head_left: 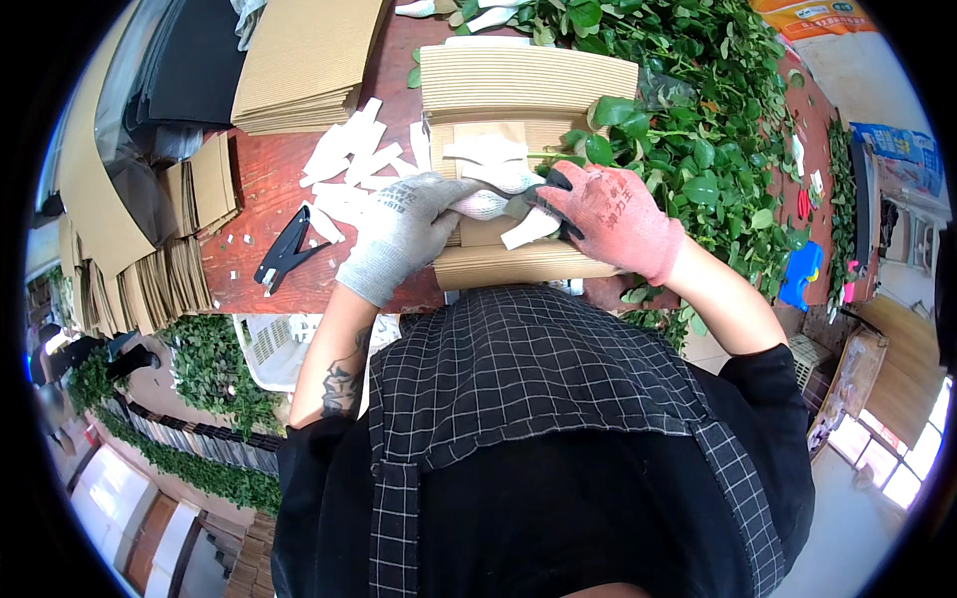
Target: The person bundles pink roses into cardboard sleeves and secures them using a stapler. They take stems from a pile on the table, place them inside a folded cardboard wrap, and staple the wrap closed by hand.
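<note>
Here, perhaps blurry lettering (402, 196) on left glove (396, 231) and right glove (620, 217)

Two gloved hands show: one left hand (404, 224) in grey and one right hand (618, 219) in pink. Between and beside them are at least three white mesh-wrapped pieces (482, 205); overlap prevents an exact count. One opened corrugated sheet (528, 80) lies beneath them. There is one red surface (259, 164), carrying one black stapler (286, 249), one blue tool (800, 274) and, left of the opened sheet, at least five loose white sleeves (339, 149), too overlapped to number exactly. Upper left are one large tan stack (304, 60) and one black stack (189, 65), their sheets too tightly layered to count. The leafy stems (703, 130) are many and tangled, beyond counting. One orange bag (822, 18) and one checked apron (538, 369) complete what can be numbered.
</note>
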A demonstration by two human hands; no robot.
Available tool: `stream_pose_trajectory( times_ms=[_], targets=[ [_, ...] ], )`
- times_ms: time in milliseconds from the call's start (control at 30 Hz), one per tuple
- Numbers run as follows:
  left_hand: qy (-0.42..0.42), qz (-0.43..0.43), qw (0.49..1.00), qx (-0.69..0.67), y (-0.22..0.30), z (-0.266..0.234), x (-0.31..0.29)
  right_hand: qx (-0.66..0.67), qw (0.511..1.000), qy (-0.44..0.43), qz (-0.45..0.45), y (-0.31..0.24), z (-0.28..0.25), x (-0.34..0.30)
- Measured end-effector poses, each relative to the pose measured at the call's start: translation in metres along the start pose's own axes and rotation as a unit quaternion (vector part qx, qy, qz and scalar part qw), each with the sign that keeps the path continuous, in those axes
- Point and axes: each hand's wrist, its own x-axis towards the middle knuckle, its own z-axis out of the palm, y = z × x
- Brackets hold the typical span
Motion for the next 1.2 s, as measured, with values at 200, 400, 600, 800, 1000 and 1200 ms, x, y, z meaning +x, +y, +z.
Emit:
stream_pose_trajectory(
  times_ms=[200, 400, 600, 800, 1000, 1200],
  targets=[
    [-0.012, -0.018, 0.988, 0.154, 0.054, -0.039, 0.011, 0.014, 0.998, 0.065, -0.008, 0.006, 0.007, -0.007],
    [0.060, 0.193, 0.959, 0.200, 0.030, 0.006, 0.038, 0.040, 0.997, 0.062, 0.018, 0.013, 0.026, -0.020],
    [0.024, 0.134, 0.973, 0.186, 0.022, 0.019, 0.040, 0.084, 0.993, 0.070, 0.051, 0.023, 0.018, -0.028],
    [0.034, 0.140, 0.976, 0.165, 0.023, 0.016, 0.036, 0.205, 0.940, 0.225, 0.157, 0.045, -0.013, -0.069],
    [0.033, 0.136, 0.979, 0.148, 0.022, 0.017, 0.036, 0.322, 0.874, 0.289, 0.221, 0.076, -0.016, -0.103],
    [0.007, 0.139, 0.982, 0.128, 0.024, 0.016, 0.039, 0.416, 0.727, 0.463, 0.291, 0.106, -0.051, -0.150]
  ],
)
